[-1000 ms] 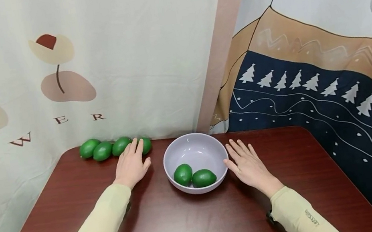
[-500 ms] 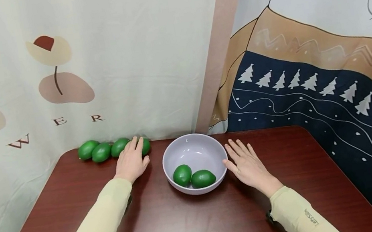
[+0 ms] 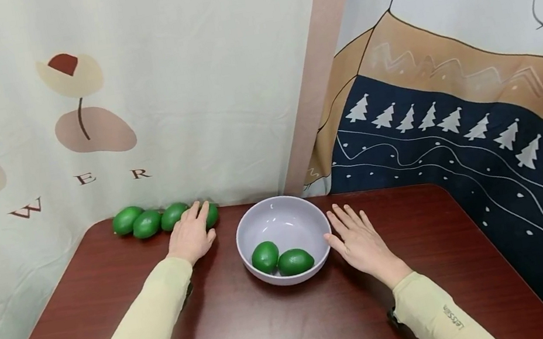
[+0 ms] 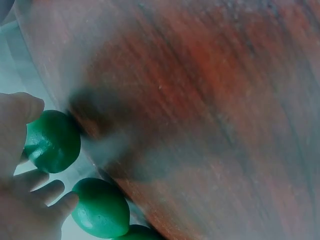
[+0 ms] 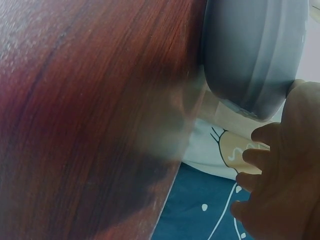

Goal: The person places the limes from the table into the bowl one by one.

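Observation:
My left hand reaches over the rightmost green lime of a row at the table's far edge, partly hiding it. In the left wrist view this lime lies between thumb and fingers, which are spread and not closed round it. A second lime is near the fingertips. My right hand is beside a pale lilac bowl, fingers extended; its thumb is at the bowl's right side and appears to touch it. Two limes lie inside the bowl, at its near side.
More limes continue the row leftward along the back edge of the dark red wooden table. Behind the table hang a pale printed curtain and, on the right, a navy cloth with white trees.
The head view has shifted slightly. Both hands, the bowl and the limes keep nearly the same places relative to one another.

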Available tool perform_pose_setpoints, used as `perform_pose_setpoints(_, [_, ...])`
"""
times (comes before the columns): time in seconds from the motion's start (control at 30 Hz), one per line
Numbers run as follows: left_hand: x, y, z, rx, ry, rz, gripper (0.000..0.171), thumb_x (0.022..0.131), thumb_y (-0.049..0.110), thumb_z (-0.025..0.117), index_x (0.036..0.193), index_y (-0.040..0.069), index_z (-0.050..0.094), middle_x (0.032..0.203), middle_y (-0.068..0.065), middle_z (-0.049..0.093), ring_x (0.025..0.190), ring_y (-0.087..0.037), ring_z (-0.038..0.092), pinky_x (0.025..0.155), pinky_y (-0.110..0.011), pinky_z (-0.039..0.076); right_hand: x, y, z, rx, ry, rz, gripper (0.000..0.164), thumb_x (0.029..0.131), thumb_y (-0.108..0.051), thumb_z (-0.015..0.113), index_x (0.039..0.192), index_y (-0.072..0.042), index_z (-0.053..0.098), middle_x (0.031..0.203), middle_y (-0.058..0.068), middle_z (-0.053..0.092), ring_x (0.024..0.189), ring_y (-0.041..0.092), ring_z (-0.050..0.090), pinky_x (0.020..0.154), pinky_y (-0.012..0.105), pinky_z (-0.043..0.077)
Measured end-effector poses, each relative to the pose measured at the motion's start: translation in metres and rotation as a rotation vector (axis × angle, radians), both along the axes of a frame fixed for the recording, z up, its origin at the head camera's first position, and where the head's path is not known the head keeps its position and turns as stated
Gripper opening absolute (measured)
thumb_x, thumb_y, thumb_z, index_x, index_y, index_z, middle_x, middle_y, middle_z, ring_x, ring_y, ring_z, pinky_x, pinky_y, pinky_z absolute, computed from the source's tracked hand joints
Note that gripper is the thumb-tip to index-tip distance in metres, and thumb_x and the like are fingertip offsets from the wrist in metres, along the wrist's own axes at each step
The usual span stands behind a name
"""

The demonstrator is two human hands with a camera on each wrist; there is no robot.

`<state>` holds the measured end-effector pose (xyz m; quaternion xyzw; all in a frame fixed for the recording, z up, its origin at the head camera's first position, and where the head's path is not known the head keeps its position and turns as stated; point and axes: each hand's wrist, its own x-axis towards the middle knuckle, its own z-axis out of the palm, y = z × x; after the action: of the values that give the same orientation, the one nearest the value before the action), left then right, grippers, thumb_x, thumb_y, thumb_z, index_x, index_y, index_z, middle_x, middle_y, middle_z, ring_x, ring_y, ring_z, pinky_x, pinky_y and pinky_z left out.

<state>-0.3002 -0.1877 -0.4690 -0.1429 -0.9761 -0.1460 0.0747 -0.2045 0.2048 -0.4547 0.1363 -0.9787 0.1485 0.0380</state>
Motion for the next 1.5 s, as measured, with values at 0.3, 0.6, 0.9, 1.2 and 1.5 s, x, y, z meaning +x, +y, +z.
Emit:
perform_pose_setpoints(0.3, [0.001, 0.003, -0.003, 0.022, 0.025, -0.003, 0.067, 0.093, 0.009, 0.063, 0.155, -0.003, 0.040, 0.155, -0.032, 0.040, 0.140, -0.052, 0.040, 0.110, -0.067, 0.038, 0.001, 0.000, 0.000, 0.001, 0.008, -0.001, 0.067, 0.108, -0.047, 0.048, 0.159, -0.005, 0.040, 0.169, 0.015, 0.028, 0.158, 0.039, 0.017, 0.126, 0.062, 0.011])
perform_pose_setpoints(0.6, [-0.001, 0.004, -0.007, 0.059, 0.063, -0.019, 0.065, 0.092, 0.006, 0.072, 0.150, -0.003, 0.045, 0.148, -0.030, 0.046, 0.135, -0.051, 0.044, 0.107, -0.065, 0.042, 0.000, 0.001, -0.001, 0.003, 0.012, 0.001, 0.067, 0.107, -0.047, 0.048, 0.159, -0.005, 0.039, 0.168, 0.015, 0.028, 0.158, 0.039, 0.017, 0.126, 0.062, 0.011])
perform_pose_setpoints(0.9, [-0.003, 0.005, -0.009, 0.079, 0.107, -0.040, 0.062, 0.088, -0.002, 0.074, 0.145, -0.005, 0.050, 0.140, -0.029, 0.050, 0.127, -0.051, 0.049, 0.106, -0.062, 0.044, 0.000, 0.002, 0.000, 0.009, 0.025, 0.015, 0.068, 0.107, -0.048, 0.049, 0.159, -0.005, 0.039, 0.168, 0.015, 0.029, 0.158, 0.038, 0.018, 0.126, 0.061, 0.011])
perform_pose_setpoints(1.2, [-0.001, 0.003, -0.010, 0.128, 0.116, -0.041, 0.059, 0.086, -0.005, 0.074, 0.140, -0.007, 0.050, 0.132, -0.032, 0.051, 0.116, -0.053, 0.053, 0.101, -0.061, 0.047, 0.000, 0.003, 0.001, 0.021, 0.030, 0.019, 0.068, 0.106, -0.049, 0.050, 0.159, -0.008, 0.040, 0.168, 0.014, 0.030, 0.157, 0.039, 0.019, 0.125, 0.062, 0.013])
perform_pose_setpoints(1.5, [0.005, -0.004, -0.014, 0.180, 0.070, -0.015, 0.058, 0.091, 0.002, 0.069, 0.144, -0.007, 0.046, 0.135, -0.033, 0.046, 0.121, -0.051, 0.047, 0.103, -0.062, 0.045, 0.002, 0.003, 0.001, 0.015, 0.026, 0.023, 0.066, 0.107, -0.048, 0.050, 0.159, -0.008, 0.041, 0.168, 0.015, 0.030, 0.157, 0.040, 0.018, 0.125, 0.064, 0.012])
